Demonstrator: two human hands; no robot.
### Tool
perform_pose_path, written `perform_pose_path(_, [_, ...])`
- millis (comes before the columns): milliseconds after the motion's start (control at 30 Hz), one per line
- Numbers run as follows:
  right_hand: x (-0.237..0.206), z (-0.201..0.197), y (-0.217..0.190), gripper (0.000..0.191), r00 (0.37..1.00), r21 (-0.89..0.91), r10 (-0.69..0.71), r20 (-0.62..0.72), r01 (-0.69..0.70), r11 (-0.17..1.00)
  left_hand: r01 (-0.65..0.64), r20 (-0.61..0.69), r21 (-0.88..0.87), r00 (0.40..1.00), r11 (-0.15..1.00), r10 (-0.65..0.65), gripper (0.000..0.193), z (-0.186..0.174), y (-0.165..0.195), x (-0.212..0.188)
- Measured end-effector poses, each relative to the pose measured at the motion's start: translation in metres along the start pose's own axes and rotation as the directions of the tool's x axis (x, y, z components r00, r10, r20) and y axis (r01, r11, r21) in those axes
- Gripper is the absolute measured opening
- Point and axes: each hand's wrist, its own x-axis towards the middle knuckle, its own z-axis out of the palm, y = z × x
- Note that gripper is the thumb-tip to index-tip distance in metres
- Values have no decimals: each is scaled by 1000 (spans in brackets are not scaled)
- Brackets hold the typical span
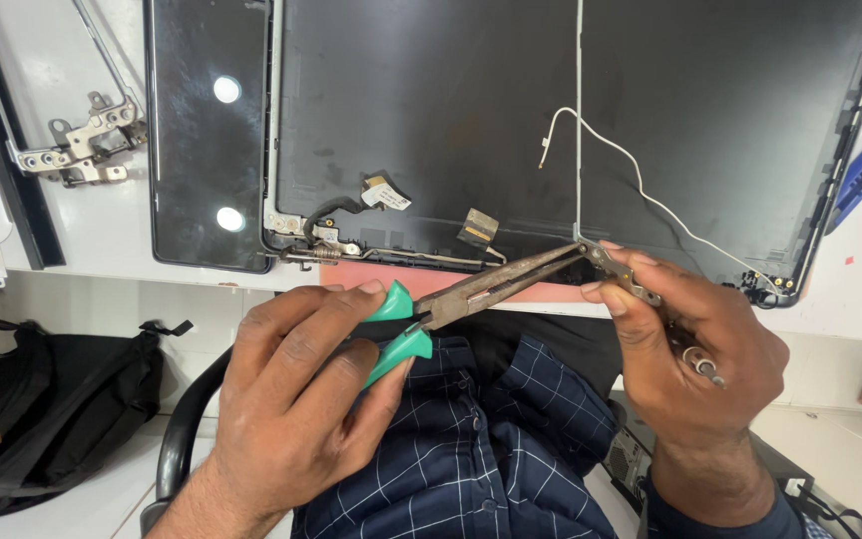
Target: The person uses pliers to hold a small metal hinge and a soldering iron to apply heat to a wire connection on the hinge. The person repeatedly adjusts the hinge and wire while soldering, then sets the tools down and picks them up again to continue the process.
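White desk; hands (301,389) perhaps gripping pliers (471,294)

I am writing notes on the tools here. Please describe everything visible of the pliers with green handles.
The pliers are long-nosed, with worn, rusty-looking metal jaws and bright green handle grips. The left hand holds the grips; the handles are slightly apart. The tool lies slanted, tips pointing up-right, where they meet a small metal hinge part held by the right hand.

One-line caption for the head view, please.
Left hand squeezes green-handled long-nose pliers onto a metal hinge bracket held by the right hand.
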Motion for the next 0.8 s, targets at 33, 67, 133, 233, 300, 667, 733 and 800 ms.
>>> perform_pose_path(33, [0,-1,0,18,1000,-10,1,-3,-1,1000,0,3,-1,1000,1000,0,23,0,0,0])
perform_pose_path(67, [1,-1,-1,18,1000,-19,1,-6,-1,1000,0,6,-2,1000,1000,0,23,0,-1,0])
perform_pose_path(133, [1,-2,-1,20,1000,-31,15,-21,-15,999,3,10,-3,1000,1000,-3,23,1,-1,0])
perform_pose_path(233, [3,-4,-2,21,1000,-53,16,9,-16,998,18,14,-3,1000,1000,-18,24,2,0,-1])
perform_pose_path(300, [4,-4,-3,22,1000,-59,9,24,-7,998,31,20,-1,999,1000,-31,24,2,0,-1])
perform_pose_path(667, [10,-6,-12,22,999,-77,35,27,-33,996,26,16,-20,1000,999,-25,23,0,0,1])
perform_pose_path(733, [12,-6,-12,22,999,-73,29,34,-27,997,21,22,-20,1000,1000,-21,23,-1,0,2])
perform_pose_path(800, [12,-7,-13,22,999,-84,21,37,-18,996,14,31,-21,999,1000,-13,22,-1,-1,2])
